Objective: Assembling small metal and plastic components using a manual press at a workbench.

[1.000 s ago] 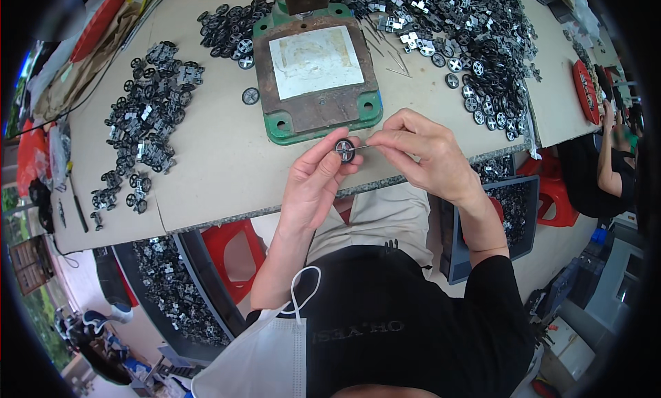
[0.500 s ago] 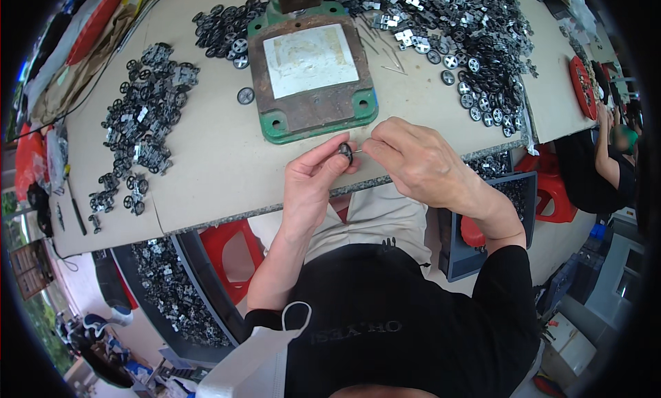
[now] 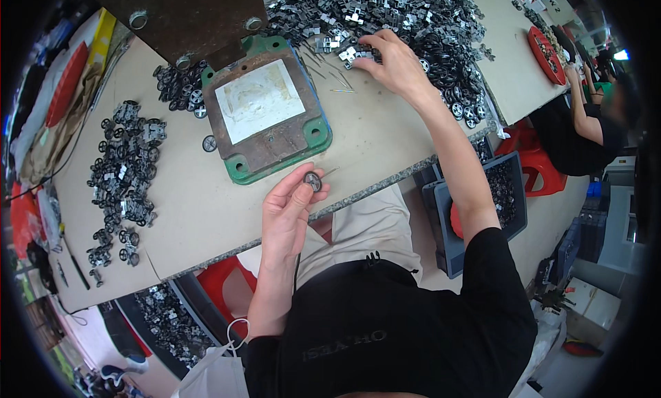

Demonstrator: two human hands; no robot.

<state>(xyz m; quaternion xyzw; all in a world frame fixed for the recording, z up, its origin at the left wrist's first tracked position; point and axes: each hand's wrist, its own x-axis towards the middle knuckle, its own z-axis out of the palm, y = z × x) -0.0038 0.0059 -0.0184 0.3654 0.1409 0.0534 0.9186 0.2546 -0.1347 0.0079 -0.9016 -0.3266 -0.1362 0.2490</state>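
Observation:
In my left hand [image 3: 284, 215], near the table's front edge, a small black toy wheel [image 3: 313, 182] with a silver spoked face is pinched between thumb and fingers. A thin metal axle pin [image 3: 333, 171] sticks out from it to the right. My right hand [image 3: 401, 69] is stretched out to the far pile of small black and silver parts [image 3: 392, 16]. Its thumb and forefinger are apart, beside a silver-and-black piece [image 3: 348, 56] at the pile's near edge. Whether the fingertips touch that piece is hard to see. Several loose axle pins [image 3: 337, 81] lie just left of this hand.
A green press base [image 3: 282, 167] with a white pad [image 3: 260, 100] stands at the middle, under a dark metal head [image 3: 172, 16]. Assembled wheeled pieces [image 3: 124, 171] lie left. More wheels [image 3: 182, 88] sit behind the press. Grey bins [image 3: 447, 250] stand below; a co-worker [image 3: 585, 122] sits right.
My right hand has left the pin at the wheel and reached out to the far pile. The left hand still holds the wheel, with the pin now standing in it. The view has shifted.

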